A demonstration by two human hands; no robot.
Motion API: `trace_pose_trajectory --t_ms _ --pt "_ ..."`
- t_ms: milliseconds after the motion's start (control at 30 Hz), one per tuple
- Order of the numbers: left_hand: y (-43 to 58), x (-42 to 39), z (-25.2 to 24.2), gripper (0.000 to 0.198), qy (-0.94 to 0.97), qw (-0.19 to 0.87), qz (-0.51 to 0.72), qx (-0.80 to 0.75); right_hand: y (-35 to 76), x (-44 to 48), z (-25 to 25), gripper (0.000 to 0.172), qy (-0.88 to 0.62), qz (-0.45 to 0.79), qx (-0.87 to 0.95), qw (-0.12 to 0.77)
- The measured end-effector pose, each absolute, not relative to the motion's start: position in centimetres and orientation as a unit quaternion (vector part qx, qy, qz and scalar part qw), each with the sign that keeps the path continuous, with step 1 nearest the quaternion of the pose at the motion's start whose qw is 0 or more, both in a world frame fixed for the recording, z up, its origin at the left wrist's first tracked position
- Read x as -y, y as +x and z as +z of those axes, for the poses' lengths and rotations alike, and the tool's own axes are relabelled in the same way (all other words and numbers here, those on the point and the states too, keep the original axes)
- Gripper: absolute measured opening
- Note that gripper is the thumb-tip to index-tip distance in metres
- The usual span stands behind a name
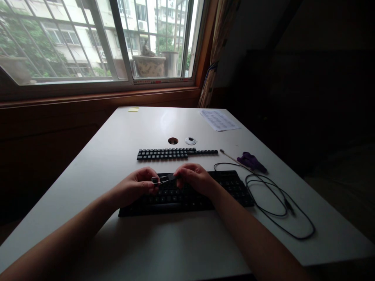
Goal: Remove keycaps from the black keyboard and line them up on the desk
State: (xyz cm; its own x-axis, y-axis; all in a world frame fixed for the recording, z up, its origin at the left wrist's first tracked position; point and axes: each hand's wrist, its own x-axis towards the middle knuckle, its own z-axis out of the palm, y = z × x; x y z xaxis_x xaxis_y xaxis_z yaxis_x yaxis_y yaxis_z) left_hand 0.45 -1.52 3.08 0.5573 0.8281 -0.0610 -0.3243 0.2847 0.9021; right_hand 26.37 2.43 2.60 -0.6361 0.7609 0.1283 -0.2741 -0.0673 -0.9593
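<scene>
My right hand (pixel 193 177) pinches the dark handle of a wire keycap puller (pixel 171 177), whose thin metal wires reach toward my left hand (pixel 143 182). At the wire end sits a small black keycap (pixel 155 181), with the fingers of my left hand closed on it. Both hands are just above a black keyboard (pixel 170 205), which lies on the white table and is partly hidden by them. Behind it, loose black keycaps (pixel 162 153) stand in tidy rows.
The keyboard's black cable (pixel 265 212) lies coiled on the right of the white table (pixel 96 171). Near it are a thin brush-like stick (pixel 234 159) and a purple cloth (pixel 252 161). Printed sheets (pixel 219 120), a yellow note (pixel 133 109), a cable hole (pixel 173 141) and its round cover (pixel 190 141) are farther back.
</scene>
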Motion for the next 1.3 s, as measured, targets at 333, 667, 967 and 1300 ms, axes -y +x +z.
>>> trace_pose_trajectory --t_ms 333,667,967,1300 --pt "0.9 0.8 3.5 0.022 0.404 0.678 0.458 -0.409 26.3 -2.8 2.4 0.025 -0.248 0.648 0.59 0.412" --pt "0.3 0.2 2.9 0.022 0.398 0.629 0.522 -0.416 26.1 -2.6 3.4 0.031 -0.324 0.525 0.621 0.483" --pt "0.2 0.5 2.4 0.026 0.409 0.62 0.521 -0.42 25.3 -2.3 2.9 0.014 -0.31 0.366 0.743 0.467" --pt "0.2 0.6 2.5 0.023 0.391 0.636 0.545 -0.382 25.4 -1.8 3.1 0.02 -0.27 0.202 0.841 0.423"
